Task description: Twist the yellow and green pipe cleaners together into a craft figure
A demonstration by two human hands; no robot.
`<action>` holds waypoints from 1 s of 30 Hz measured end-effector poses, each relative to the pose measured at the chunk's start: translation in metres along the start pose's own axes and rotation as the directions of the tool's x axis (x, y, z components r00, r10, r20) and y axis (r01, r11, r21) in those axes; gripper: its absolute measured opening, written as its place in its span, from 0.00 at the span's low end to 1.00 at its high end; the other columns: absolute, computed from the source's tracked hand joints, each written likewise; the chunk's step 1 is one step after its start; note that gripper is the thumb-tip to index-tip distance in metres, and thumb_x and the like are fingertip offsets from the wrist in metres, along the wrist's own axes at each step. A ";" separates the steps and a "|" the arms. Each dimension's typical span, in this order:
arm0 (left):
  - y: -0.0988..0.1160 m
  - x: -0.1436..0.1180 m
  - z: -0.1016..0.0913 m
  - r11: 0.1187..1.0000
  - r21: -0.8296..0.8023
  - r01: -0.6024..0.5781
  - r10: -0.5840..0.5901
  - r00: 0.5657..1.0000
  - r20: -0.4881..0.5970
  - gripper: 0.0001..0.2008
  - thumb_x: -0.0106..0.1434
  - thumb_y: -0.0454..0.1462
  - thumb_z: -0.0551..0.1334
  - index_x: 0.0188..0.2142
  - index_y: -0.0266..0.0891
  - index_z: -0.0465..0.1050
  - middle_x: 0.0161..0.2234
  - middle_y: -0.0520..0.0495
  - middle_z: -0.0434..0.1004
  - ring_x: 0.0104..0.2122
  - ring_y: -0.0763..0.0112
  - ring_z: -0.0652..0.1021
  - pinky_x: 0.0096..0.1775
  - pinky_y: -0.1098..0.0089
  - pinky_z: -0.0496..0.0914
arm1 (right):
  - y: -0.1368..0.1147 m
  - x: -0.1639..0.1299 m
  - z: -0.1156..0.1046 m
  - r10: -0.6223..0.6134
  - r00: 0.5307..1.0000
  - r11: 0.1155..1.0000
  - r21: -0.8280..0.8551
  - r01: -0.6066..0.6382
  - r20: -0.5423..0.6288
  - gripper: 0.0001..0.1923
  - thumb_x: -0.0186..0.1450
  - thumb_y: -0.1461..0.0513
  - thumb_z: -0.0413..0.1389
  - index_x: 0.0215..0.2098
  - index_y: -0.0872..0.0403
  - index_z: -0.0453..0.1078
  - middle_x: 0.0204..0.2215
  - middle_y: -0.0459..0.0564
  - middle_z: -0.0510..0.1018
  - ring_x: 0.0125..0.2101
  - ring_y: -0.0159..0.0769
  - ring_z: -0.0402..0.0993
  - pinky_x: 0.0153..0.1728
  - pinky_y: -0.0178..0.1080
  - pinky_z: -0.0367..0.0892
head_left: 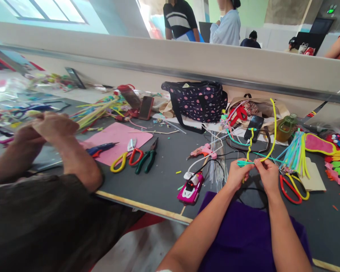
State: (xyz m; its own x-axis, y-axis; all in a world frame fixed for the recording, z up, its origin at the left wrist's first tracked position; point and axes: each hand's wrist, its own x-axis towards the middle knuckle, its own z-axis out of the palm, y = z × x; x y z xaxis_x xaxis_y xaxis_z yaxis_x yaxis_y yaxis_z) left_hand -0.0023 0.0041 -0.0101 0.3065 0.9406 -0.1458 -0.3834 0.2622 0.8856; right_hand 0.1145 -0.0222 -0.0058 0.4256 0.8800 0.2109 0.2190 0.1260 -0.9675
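We see both hands closed in a pinch on a bundle of fuzzy pipe cleaners. The left hand (237, 174) has its fingers curled shut around the teal pipe cleaner stems (245, 163), which stick out to the left of the fist. The right hand (268, 174) pinches with thumb and forefinger the place where the long yellow pipe cleaner (274, 128) meets the teal ones. The two hands are just beside each other, almost touching, above the edge of the dark grey table (164, 177).

From the pinch, the yellow pipe cleaner goes up in a tall arch and bends over at the top. A second piece, twisted in yellow and teal (250, 139), rises from the left hand.

Near the right hand, on the table, lie scissors with red and yellow handles (293, 189) and a bundle of pale green and blue stems (296, 153). To the left of the left hand we see a pink toy car (190, 189), a pink glue gun (202, 151) and a bunch of thin wires (217, 166). Behind stands a dark bag with pink dots (200, 99), and a black phone (254, 127) lies beside it.

On the far left, another person's hands (45, 132) are held together over the table, well apart from ours. Near them lie a pink sheet (116, 141) and green-handled pliers (147, 158).
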 end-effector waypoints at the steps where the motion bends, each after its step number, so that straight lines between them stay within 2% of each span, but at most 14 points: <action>1: 0.000 0.000 0.000 1.000 -0.009 0.000 0.000 1.000 0.012 0.15 0.45 0.42 0.69 0.28 0.35 0.70 0.13 0.58 0.61 0.11 0.82 0.60 0.13 0.78 0.53 | 0.000 0.000 0.000 0.001 1.000 1.000 0.002 -0.001 -0.002 0.15 0.56 0.51 0.59 0.29 0.55 0.74 0.22 0.46 0.76 0.24 0.33 0.68 0.28 0.35 0.64; 5: 0.000 0.000 -0.002 0.999 -0.040 -0.002 0.004 0.998 0.062 0.14 0.46 0.42 0.69 0.28 0.35 0.71 0.14 0.58 0.61 0.12 0.83 0.58 0.13 0.79 0.51 | 0.000 0.000 0.000 0.000 1.000 1.000 0.017 0.000 0.003 0.15 0.56 0.51 0.60 0.28 0.55 0.73 0.23 0.46 0.76 0.24 0.34 0.69 0.28 0.35 0.64; 9: -0.001 0.001 -0.002 0.999 -0.047 -0.007 0.010 0.998 0.067 0.15 0.46 0.42 0.70 0.29 0.36 0.69 0.13 0.59 0.60 0.12 0.82 0.59 0.13 0.79 0.54 | 0.001 0.001 0.000 0.017 1.000 0.999 0.037 -0.017 0.008 0.14 0.56 0.51 0.60 0.28 0.55 0.73 0.22 0.46 0.76 0.24 0.33 0.68 0.28 0.35 0.64; 13: 0.001 0.001 -0.002 0.998 -0.035 -0.043 0.044 0.998 0.035 0.16 0.47 0.43 0.70 0.32 0.37 0.70 0.16 0.58 0.65 0.14 0.80 0.65 0.15 0.78 0.60 | 0.000 0.000 0.001 0.035 0.999 0.998 0.058 -0.036 0.018 0.14 0.56 0.52 0.60 0.28 0.56 0.74 0.23 0.46 0.76 0.24 0.33 0.68 0.27 0.35 0.64; 18: 0.003 0.001 -0.001 0.995 -0.024 -0.095 0.095 0.995 -0.024 0.14 0.46 0.39 0.70 0.32 0.33 0.76 0.24 0.51 0.72 0.22 0.77 0.71 0.21 0.76 0.68 | -0.001 -0.001 0.002 0.045 0.998 0.996 0.077 -0.049 0.049 0.15 0.57 0.52 0.59 0.30 0.56 0.75 0.24 0.47 0.77 0.24 0.34 0.70 0.27 0.36 0.65; 25: 0.005 0.001 -0.001 0.989 -0.145 -0.017 0.014 1.000 -0.024 0.15 0.44 0.37 0.70 0.33 0.32 0.78 0.26 0.48 0.74 0.23 0.75 0.72 0.26 0.73 0.72 | -0.001 -0.001 0.004 0.099 0.993 0.976 0.188 -0.110 0.066 0.15 0.55 0.52 0.60 0.30 0.55 0.74 0.23 0.47 0.76 0.24 0.33 0.68 0.25 0.35 0.64; 30: 0.007 0.002 -0.001 0.976 -0.212 0.046 -0.051 0.999 -0.018 0.15 0.43 0.35 0.70 0.32 0.32 0.77 0.23 0.50 0.73 0.21 0.76 0.72 0.25 0.72 0.72 | -0.004 -0.001 0.005 0.132 0.987 0.962 0.227 -0.149 0.090 0.15 0.54 0.51 0.61 0.30 0.55 0.74 0.22 0.45 0.75 0.23 0.32 0.68 0.25 0.34 0.63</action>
State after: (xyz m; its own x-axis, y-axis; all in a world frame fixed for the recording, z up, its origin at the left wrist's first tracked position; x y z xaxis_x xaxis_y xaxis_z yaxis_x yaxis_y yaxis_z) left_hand -0.0058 0.0079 -0.0044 0.3099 0.9297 -0.1992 -0.5450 0.3454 0.7640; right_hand 0.1090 -0.0215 -0.0024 0.3696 0.9267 0.0679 -0.0521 0.0937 -0.9942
